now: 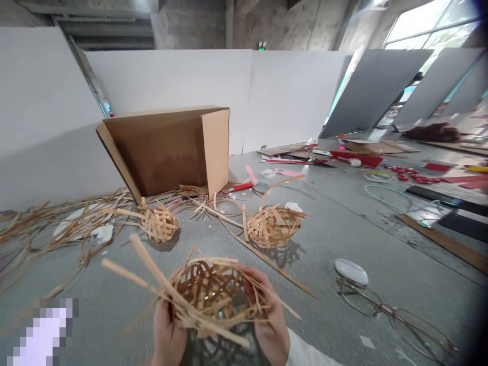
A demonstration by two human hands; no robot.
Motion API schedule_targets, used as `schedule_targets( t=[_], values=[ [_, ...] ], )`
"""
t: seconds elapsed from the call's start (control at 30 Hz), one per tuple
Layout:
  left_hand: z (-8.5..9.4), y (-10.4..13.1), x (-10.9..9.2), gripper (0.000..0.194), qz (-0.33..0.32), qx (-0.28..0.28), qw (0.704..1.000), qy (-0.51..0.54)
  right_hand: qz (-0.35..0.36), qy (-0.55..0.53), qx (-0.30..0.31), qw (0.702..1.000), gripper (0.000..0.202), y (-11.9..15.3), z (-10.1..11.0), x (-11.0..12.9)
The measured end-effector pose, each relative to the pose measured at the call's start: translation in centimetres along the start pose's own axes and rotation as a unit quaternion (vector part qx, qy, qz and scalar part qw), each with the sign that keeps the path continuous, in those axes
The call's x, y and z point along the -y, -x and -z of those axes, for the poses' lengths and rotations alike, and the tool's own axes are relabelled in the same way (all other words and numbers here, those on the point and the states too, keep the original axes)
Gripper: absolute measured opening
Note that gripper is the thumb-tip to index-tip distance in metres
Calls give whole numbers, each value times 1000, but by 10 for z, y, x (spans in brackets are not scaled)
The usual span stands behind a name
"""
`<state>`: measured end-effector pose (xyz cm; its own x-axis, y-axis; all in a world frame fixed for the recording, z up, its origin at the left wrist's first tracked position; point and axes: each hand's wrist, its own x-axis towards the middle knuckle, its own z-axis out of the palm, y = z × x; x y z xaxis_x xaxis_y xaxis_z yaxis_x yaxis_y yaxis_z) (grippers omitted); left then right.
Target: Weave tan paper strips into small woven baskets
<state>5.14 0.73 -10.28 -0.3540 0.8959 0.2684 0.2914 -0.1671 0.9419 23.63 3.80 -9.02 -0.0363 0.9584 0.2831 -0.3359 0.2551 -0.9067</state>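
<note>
I hold a half-woven basket of thin tan strips point(208, 290) low in the middle of the view, its opening turned toward me. My left hand point(166, 333) grips its left rim, where long loose strips stick out up and to the left. My right hand point(269, 317) clasps the right side, fingers curled over the rim. Two smaller woven baskets lie on the grey floor beyond: one basket point(160, 223) to the left, the other basket point(272, 226) to the right.
An open cardboard box point(168, 150) lies on its side against the white wall. Loose strips point(57, 226) are scattered at the left. A white case point(351, 271) and a pair of glasses point(396, 315) lie at the right. Red paper scraps and card litter the far right.
</note>
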Motion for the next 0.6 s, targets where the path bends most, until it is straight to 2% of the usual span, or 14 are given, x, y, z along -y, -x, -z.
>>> schedule_targets(
  t=[0.07, 0.13, 0.3, 0.43, 0.6],
  values=[
    [1, -3, -1, 37, 5, 0, 1000, -9, -5, 21, -7, 1000, 36, -8, 0, 4],
    [1, -8, -10, 42, 12, 18, 1000, -17, -11, 45, -4, 999, 28, -19, 0, 10],
    [3, -27, -42, 64, 2, 85, 995, -53, -25, 107, 53, 993, 31, -48, -8, 26],
    [7, -30, -56, 67, -9, 70, 989, -131, -12, 139, 68, 988, 24, -55, -20, 25],
    [12, -27, -53, 76, -28, 56, 983, -175, 24, 165, 63, 984, 17, -52, -32, 23]
  ],
)
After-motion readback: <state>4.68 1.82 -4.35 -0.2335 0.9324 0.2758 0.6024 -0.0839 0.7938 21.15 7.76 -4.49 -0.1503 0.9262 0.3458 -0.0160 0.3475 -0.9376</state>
